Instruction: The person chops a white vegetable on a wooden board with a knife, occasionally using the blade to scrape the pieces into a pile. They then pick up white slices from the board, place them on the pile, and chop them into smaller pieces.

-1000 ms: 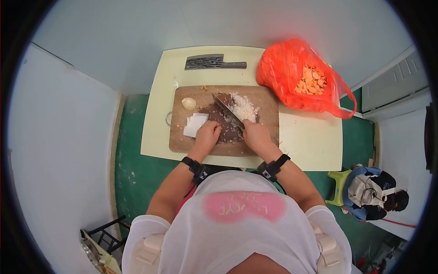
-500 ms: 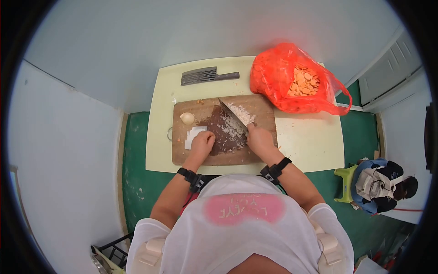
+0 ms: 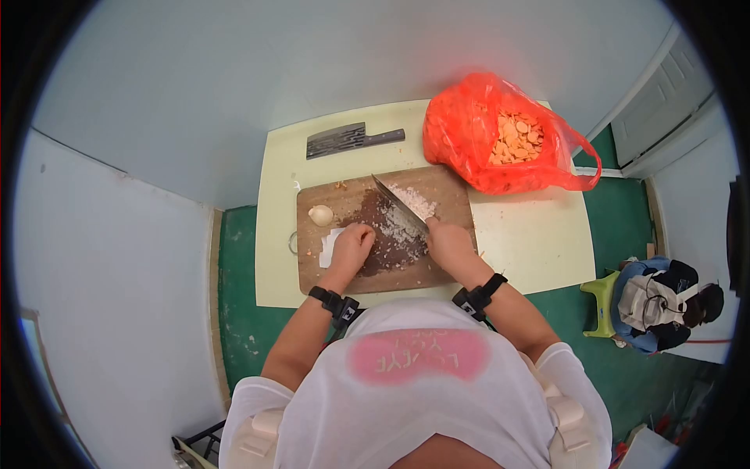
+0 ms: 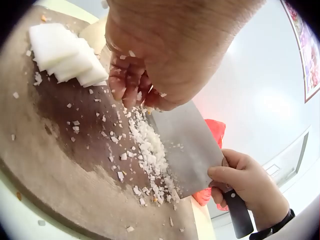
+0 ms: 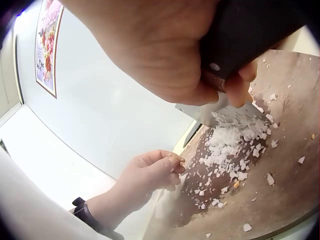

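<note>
Knife (image 4: 186,145) is gripped in the right hand (image 3: 451,250); the left hand (image 3: 351,248) curls its fingers near chopped white bits (image 4: 150,152). Pink shirt lettering (image 3: 418,358) is partly legible.

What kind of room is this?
Probably a small kitchen or food-prep room. There's a chopping board with chopped white bits, a spare cleaver on the table, and a red bag holding orange slices.

The pale table (image 3: 539,246) bears a wooden board (image 3: 312,270), cleaver (image 3: 336,141) and red plastic bag (image 3: 457,125).
</note>
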Available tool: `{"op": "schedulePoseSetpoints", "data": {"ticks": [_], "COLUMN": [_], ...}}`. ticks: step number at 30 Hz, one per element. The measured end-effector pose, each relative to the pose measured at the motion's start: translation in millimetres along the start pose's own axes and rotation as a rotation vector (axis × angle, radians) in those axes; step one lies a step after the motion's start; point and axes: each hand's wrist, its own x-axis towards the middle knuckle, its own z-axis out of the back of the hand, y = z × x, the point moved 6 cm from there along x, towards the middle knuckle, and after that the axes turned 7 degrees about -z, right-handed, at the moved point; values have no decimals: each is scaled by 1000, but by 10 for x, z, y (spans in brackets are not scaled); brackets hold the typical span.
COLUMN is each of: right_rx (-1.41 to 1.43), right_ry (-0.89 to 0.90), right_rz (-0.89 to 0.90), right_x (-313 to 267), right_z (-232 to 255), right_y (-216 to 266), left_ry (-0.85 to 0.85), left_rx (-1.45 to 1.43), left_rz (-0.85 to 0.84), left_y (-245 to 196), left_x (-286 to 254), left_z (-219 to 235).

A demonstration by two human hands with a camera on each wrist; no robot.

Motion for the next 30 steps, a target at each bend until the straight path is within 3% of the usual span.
{"op": "schedulePoseSetpoints", "data": {"ticks": [5,9,18,25,27,30], "right_rx": [15,170,310,241,237,214], "right_ry": [1,-99,-241,-232,-230,-202], "right_rz": [-25,-41,-233,-270,-267,-285], "right_x": [37,-96,-324,-315,-289,-271], "right_z": [-102,-7,84,32,27,42], "right_y": [-109,-248,-851,-811,-785,-761], "left_ry": [31,40,40,219,287,257], "left_rx": [26,20,136,220,101,63], "left_rz": [3,-1,-30,-2,-4,-9], "left_y": [66,35,117,72,100,99], "left_x": [72,208,994,1215,1184,1101], "left_z": [-35,-34,-377,-620,-700,-655]}}
